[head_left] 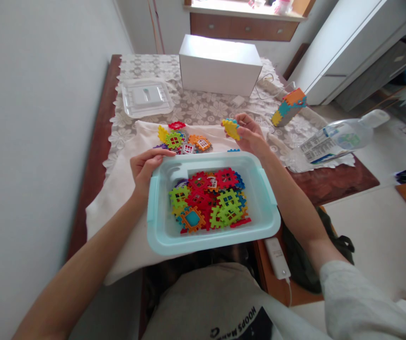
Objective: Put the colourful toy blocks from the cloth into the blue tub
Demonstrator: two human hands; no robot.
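A light-blue plastic bin point(213, 243) rests at the table's near edge, holding several red, green, orange and blue interlocking plastic tiles point(226, 178). My left hand point(148, 167) is at the bin's far left corner, its fingers closed over the rim. Beyond the bin's right far corner, my right hand point(249, 132) pinches a yellow building tile point(231, 128) with some light blue showing behind it; whether that blue is a separate tile I cannot tell. Past the bin lies a loose pile of tiles point(174, 140) in yellow, green, orange, grey and red, on a white cloth point(121, 217).
A white box point(220, 71) stands at the back, with a clear plastic lid point(148, 99) to its left. At right are an assembled tile block point(290, 106) and a large clear bottle point(337, 137) lying on its side. A white power strip point(277, 257) is beside the bin's near right corner.
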